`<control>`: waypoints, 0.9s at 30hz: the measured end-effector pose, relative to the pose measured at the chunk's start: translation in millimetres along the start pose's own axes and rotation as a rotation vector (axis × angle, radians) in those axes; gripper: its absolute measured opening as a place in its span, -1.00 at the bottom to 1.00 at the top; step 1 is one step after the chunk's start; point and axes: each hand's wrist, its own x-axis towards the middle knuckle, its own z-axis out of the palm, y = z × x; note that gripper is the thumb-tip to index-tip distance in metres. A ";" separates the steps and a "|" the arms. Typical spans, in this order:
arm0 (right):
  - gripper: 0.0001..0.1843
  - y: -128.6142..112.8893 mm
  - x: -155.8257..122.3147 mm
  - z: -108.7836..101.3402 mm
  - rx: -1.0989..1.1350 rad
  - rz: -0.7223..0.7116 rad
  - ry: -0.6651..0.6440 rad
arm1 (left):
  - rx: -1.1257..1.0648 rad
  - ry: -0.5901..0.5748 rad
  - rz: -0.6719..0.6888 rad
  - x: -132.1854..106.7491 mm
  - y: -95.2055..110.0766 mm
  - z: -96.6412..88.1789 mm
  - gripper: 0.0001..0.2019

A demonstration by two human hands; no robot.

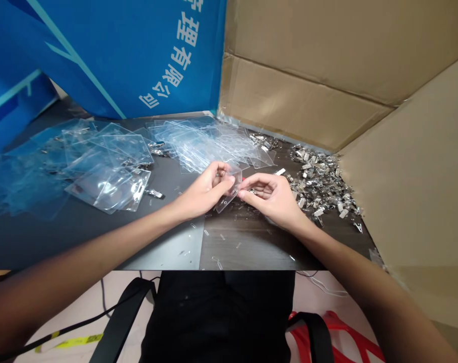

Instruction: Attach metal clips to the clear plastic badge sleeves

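My left hand (204, 192) pinches a clear plastic sleeve (225, 197). My right hand (270, 199) pinches a small metal clip (253, 191) just beside the sleeve. A big pile of clips (315, 181) lies past my right hand.

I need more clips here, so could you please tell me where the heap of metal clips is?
In the head view, the heap of metal clips lies at the right of the dark tabletop, beyond the right hand and against the cardboard panel.
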 end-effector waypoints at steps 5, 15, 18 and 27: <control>-0.59 0.3 1.1 -0.2 0.026 0.039 0.000 | 0.069 0.012 0.063 0.6 -10.7 -1.2 -0.68; -0.60 0.9 1.6 -2.9 0.299 0.098 -0.141 | 0.113 0.165 0.155 1.6 -12.0 -0.5 -0.69; -0.60 3.7 2.7 -4.9 0.326 0.106 -0.167 | 0.124 0.198 0.196 3.5 -14.3 -0.9 -0.70; -0.51 9.3 2.7 -3.8 0.289 0.087 -0.084 | 0.200 0.189 0.258 1.6 -11.4 2.3 -0.58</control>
